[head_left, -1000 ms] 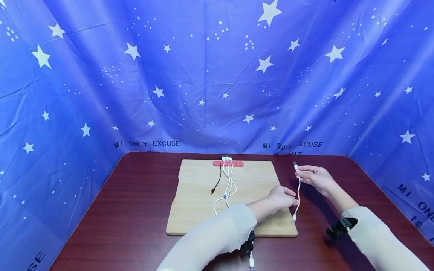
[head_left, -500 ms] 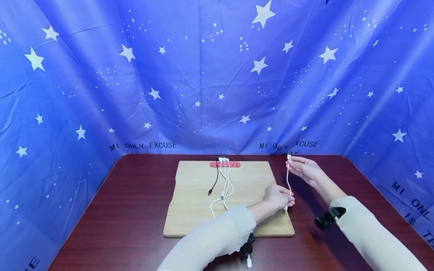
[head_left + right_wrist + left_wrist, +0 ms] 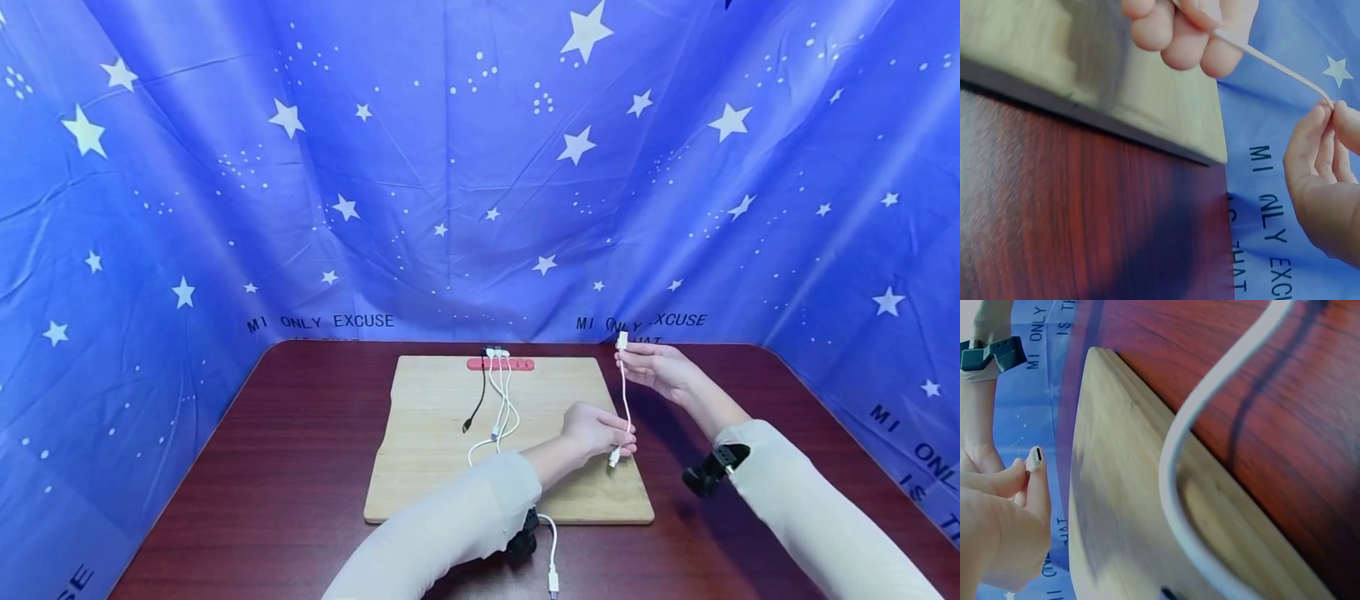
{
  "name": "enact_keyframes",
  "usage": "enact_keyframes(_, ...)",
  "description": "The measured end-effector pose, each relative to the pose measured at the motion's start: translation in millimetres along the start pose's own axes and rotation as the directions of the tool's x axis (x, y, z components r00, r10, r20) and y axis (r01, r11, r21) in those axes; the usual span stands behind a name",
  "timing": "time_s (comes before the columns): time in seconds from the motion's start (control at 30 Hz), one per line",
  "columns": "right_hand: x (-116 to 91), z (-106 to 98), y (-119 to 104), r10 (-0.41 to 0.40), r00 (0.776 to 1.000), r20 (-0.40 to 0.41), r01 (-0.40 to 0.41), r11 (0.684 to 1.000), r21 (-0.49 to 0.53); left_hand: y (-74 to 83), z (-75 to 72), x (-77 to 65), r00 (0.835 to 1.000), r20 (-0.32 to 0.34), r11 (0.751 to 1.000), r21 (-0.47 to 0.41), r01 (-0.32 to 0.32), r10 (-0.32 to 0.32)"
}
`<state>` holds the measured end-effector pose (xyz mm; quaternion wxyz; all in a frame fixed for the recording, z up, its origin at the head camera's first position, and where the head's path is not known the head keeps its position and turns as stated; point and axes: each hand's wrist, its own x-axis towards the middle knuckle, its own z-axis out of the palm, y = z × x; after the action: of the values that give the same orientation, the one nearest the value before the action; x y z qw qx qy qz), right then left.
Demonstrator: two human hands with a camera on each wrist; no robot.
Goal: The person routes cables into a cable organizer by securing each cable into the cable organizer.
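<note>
Stretched between both hands is a short white USB cable [image 3: 625, 392], above the right side of the wooden board [image 3: 435, 400]. My right hand [image 3: 660, 371] pinches it by its upper end, just under the white plug. Lower down, my left hand [image 3: 596, 432] pinches the cable near its other plug, which points down past the fingers. In the left wrist view that small connector [image 3: 1037, 456] sticks out beyond the fingertips. The right wrist view has the cable [image 3: 1279, 65] running from the left hand [image 3: 1191, 37] to the right hand [image 3: 1329, 178].
A red cable holder [image 3: 480, 364] lies along the board's far edge, with one black cable [image 3: 474, 408] and several white cables [image 3: 512, 408] in it. A white cable end [image 3: 553, 575] lies on the dark red table [image 3: 300, 467] before the board. A starry blue curtain [image 3: 450, 167] surrounds the table.
Both hands have moved left with the cable, from beside the board to over its right edge. The left hand's fingers have closed on the cable's lower part, and the right hand has risen slightly.
</note>
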<state>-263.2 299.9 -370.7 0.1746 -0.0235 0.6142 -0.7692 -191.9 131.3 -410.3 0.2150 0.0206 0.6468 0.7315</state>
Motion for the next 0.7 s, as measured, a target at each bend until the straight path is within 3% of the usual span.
enact_keyframes(0.27, 9.2, 11.8, -3.4, 0.059, 0.998, 0.036, -0.058, 0.998, -0.032, 1.9, -18.2, -6.4, 0.998, -0.015, 0.994, 0.087, -0.062, 0.064)
enact_keyframes(0.5, 16.9, 21.9, -4.7, 0.144, 0.986, 0.085, -0.134, 0.985, -0.107, 5.7, -30.8, -11.6, 0.999, -0.009, 0.994, 0.098, -0.038, 0.039)
enact_keyframes(0.7, 22.3, 26.9, -3.0, 0.166, 0.983, 0.078, -0.158, 0.983, -0.09, 5.7, -38.2, -13.2, 1.0, -0.006, 0.998, 0.068, -0.015, 0.015)
